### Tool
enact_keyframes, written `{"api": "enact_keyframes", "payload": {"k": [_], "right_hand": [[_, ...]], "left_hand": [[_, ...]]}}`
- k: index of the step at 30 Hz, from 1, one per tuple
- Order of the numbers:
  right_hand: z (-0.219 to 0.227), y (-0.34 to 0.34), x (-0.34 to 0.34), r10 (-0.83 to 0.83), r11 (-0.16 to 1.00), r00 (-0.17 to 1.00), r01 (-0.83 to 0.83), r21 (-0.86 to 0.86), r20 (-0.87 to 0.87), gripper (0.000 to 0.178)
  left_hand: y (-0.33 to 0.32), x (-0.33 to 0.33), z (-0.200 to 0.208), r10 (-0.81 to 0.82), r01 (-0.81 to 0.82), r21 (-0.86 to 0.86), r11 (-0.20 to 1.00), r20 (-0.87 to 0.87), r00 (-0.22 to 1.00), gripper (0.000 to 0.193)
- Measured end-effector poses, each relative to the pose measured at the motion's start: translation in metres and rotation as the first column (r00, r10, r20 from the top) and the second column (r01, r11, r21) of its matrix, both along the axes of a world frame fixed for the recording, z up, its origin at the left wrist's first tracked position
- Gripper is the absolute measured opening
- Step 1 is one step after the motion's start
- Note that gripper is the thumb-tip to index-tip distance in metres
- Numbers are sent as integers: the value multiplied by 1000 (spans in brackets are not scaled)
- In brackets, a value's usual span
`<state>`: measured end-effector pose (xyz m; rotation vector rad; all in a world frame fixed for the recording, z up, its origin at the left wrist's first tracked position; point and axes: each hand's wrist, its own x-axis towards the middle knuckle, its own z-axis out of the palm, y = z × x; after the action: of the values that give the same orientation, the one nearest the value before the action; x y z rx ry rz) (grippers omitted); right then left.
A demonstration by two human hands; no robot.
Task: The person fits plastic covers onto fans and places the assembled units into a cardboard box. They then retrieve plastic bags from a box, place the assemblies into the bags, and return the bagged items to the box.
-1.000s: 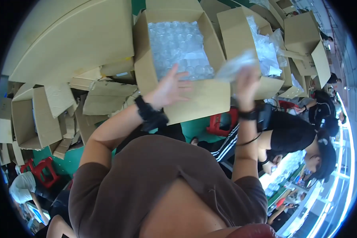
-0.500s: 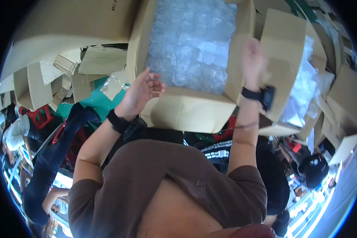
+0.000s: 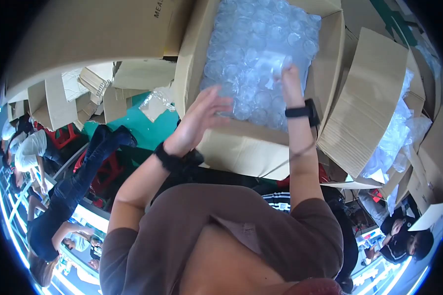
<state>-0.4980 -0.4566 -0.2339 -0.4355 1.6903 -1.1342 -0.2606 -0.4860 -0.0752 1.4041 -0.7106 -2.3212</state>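
In front of me stands an open cardboard box (image 3: 241, 157) filled with rows of clear round plastic pieces (image 3: 261, 29) that look like cups or domed lids. My right hand (image 3: 291, 84) is over the box's right side, its fingers closed on a clear plastic piece (image 3: 273, 64), whose exact kind the glare hides. At the near left corner of the box, my left hand (image 3: 202, 120) is held up with fingers apart and nothing in it. Slight motion blurs its fingertips. Both wrists wear black bands.
On the right, another open carton (image 3: 364, 98) stands beside crumpled clear plastic bags (image 3: 389, 132). A large carton (image 3: 93, 29) fills the far left, above flattened cardboard pieces (image 3: 142, 73). Red stools (image 3: 101, 172) and people (image 3: 54, 216) are at the left; another person (image 3: 403, 241) is lower right.
My right hand has swung left from the box's right edge to over its contents and now grips a clear plastic piece. My left hand remains near the left corner, fingers spread wider. The view has shifted.
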Motion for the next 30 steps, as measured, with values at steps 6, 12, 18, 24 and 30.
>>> {"api": "enact_keyframes", "payload": {"k": [6,12,18,24,30], "right_hand": [[47,-9,6,427,839,850,-244,-486,310,36],[-109,-26,-8,541,841,382,-271,469,-749,45],[-51,6,-12,137,987,725,-42,154,-675,27],[145,80,79,-172,960,967,208,-187,188,16],[208,190,177,7,997,995,-14,-70,-97,19]], "left_hand": [[-11,-1,-27,79,44,407,912,-282,956,46],[-3,18,-12,226,16,474,881,-449,864,42],[7,47,0,-75,134,162,978,-324,943,36],[12,37,-3,-651,621,-195,759,-248,717,44],[36,55,39,-728,918,98,385,-579,367,54]]}}
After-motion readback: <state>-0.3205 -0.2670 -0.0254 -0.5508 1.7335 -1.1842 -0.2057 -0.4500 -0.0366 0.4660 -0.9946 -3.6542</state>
